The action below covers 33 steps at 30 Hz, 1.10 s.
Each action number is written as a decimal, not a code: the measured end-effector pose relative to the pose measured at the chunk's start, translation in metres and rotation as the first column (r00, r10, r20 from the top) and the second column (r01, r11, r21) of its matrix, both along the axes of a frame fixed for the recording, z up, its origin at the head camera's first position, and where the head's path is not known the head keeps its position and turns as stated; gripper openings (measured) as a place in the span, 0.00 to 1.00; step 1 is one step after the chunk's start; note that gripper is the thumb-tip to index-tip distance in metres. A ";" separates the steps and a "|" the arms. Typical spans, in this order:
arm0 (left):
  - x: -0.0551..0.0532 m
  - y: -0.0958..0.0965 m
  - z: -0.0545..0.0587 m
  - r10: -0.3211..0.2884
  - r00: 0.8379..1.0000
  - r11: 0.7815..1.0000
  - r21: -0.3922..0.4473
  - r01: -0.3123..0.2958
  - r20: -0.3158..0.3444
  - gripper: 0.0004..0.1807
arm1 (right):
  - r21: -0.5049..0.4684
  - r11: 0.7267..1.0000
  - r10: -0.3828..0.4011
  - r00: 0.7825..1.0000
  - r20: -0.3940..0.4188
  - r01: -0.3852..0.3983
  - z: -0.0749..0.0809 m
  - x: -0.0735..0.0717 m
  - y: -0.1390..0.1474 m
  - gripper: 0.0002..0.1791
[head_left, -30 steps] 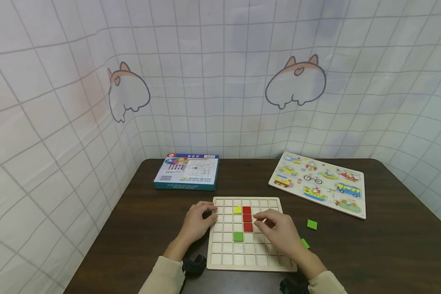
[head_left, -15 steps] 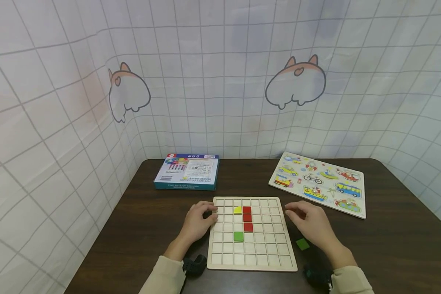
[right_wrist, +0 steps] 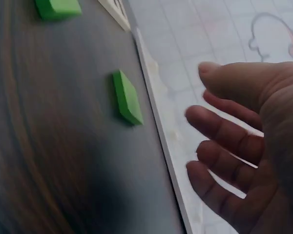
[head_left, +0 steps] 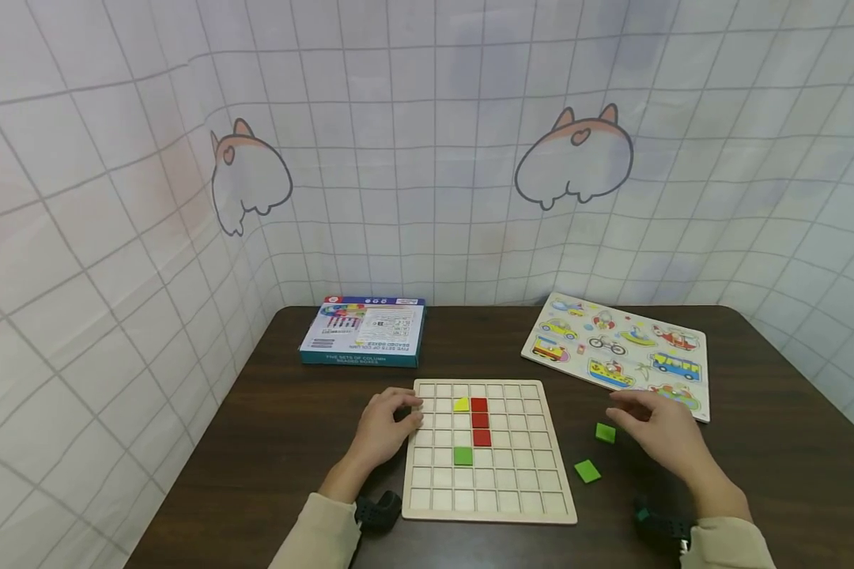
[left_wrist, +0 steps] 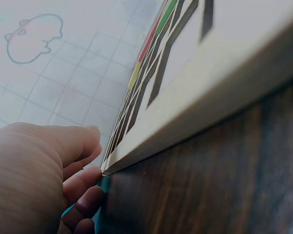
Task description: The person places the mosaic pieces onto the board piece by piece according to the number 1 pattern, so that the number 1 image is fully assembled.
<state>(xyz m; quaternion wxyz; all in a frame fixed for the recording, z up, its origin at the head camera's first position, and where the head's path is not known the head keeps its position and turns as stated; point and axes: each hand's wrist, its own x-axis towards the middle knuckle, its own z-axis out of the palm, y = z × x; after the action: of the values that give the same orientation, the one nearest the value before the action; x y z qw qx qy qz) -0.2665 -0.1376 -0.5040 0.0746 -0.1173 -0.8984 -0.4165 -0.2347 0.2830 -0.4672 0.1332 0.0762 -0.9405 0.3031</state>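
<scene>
A pale wooden grid board [head_left: 489, 515] lies flat on the dark table. Set in its cells are a yellow piece [head_left: 462, 405] with one slanted side, a column of red tiles [head_left: 480, 420] and a green square tile [head_left: 463, 456]. My left hand [head_left: 383, 427] rests at the board's left edge, fingertips touching it. Two loose green tiles lie right of the board, a nearer one [head_left: 587, 472] and a farther one [head_left: 605, 432]. Just right of these my right hand [head_left: 660, 433] hovers, fingers loosely bent and apart, holding nothing in the right wrist view.
A flat teal-and-white box [head_left: 362, 333] lies at the back left of the table [head_left: 256, 442]. At the back right is a picture puzzle board [head_left: 583, 348] with vehicle shapes, its near corner close behind my right hand. A white grid-patterned cloth [head_left: 427, 158] hangs behind.
My right hand has moved off the grid board to the right, past the loose green tiles, uncovering them and the board's right cells. My left hand stays at the board's edge.
</scene>
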 end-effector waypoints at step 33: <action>0.001 0.000 0.002 0.008 1.000 1.000 -0.007 -0.008 -0.010 0.12 | 0.132 0.987 0.066 0.974 0.217 -0.096 -0.006 -0.004 0.002 0.15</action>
<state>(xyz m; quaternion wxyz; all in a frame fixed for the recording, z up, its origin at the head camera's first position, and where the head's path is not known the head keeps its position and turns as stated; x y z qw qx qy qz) -0.2656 -0.1373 -0.5019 0.0801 -0.1160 -0.9001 -0.4123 -0.2384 0.2855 -0.4727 0.0140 0.0913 -0.9645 0.2473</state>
